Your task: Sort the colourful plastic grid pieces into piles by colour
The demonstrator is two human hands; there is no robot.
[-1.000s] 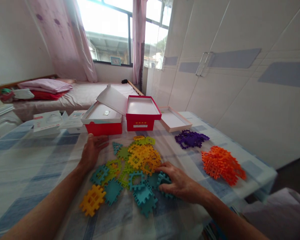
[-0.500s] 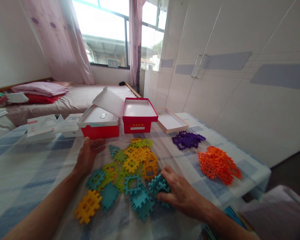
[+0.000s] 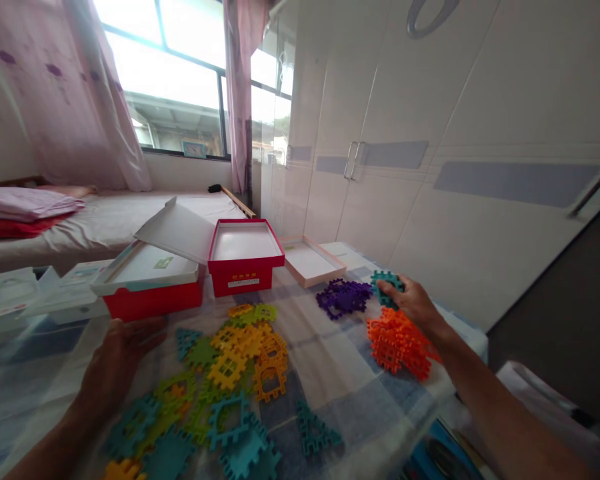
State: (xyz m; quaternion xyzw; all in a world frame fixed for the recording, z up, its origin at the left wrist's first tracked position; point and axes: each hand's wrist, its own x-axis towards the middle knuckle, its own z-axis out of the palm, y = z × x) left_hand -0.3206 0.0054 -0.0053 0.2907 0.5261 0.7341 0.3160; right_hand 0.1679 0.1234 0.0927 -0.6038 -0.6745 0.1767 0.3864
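My right hand grips a teal interlocking building piece with notched edges, between the purple pieces and the heap of orange pieces. Whether it holds more than one is hard to tell. My left hand rests on the cloth with fingers stretched out, holding nothing, in front of the red box with a pale lid. Between the hands lies a mixed pile of yellow pieces, green pieces and teal pieces. A lone teal triangular piece lies to its right.
Behind the pile stand a red shoebox and a shallow pale pink lid. White boxes sit at the left. A checked cloth covers the table, whose right edge is near the white wardrobe.
My right hand has carried teal from the mixed pile to beyond the orange heap, leaving a teal triangle behind. The view has turned right; my left hand stays by the box.
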